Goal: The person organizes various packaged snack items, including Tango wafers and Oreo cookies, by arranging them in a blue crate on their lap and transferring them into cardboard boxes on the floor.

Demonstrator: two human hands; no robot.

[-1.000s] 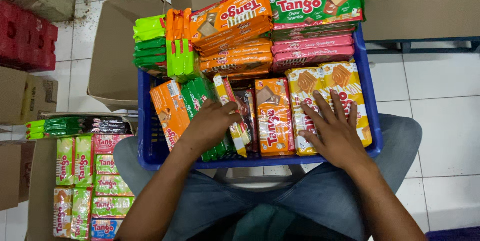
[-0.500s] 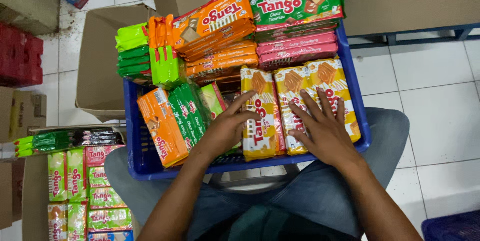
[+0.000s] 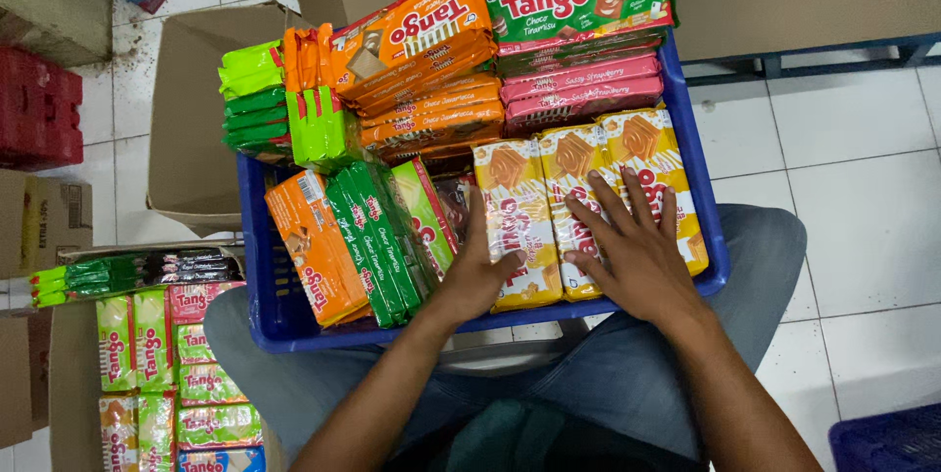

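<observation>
Three yellow-and-white wafer packs [image 3: 578,207] lie flat, side by side, at the blue crate's [image 3: 265,305] front right.

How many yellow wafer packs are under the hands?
3, side by side in the blue crate: left pack beside the left hand, middle pack and right pack under the right hand. More may be hidden.
</observation>
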